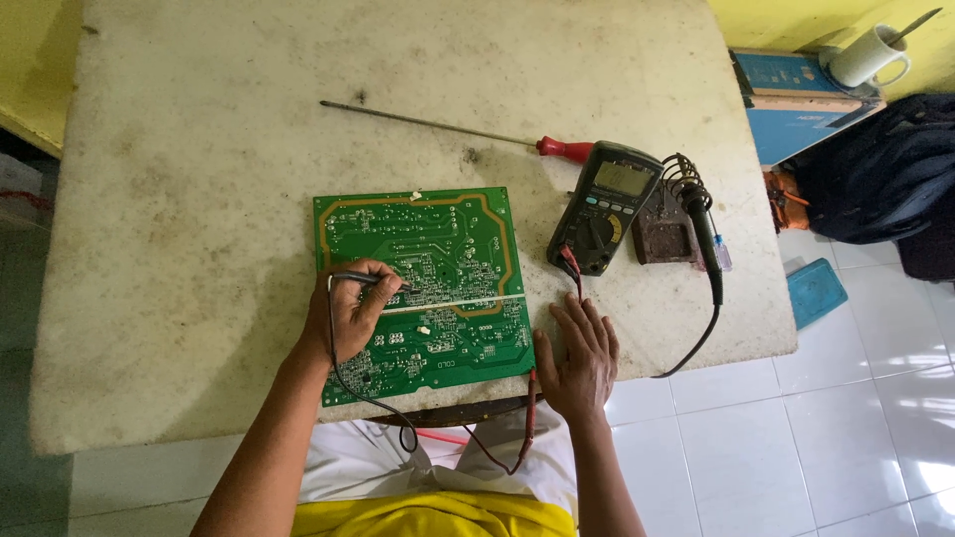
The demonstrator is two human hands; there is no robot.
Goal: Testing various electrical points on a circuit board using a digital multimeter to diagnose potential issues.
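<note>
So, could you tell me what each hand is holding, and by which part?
The left hand grips a black meter probe around its shaft, tip on the green circuit board. The right hand holds nothing, lying flat on the table.

A single head-worn camera looks steeply down from above the person's chest, facing away from the body across the desk point(199, 149). It sits close enough that both forearms enter from the bottom edge, while the far desk edge meets the top edge and tiled floor point(856, 418) shows on the right.

The dark bag point(885, 169) is cut off by the right edge.
</note>
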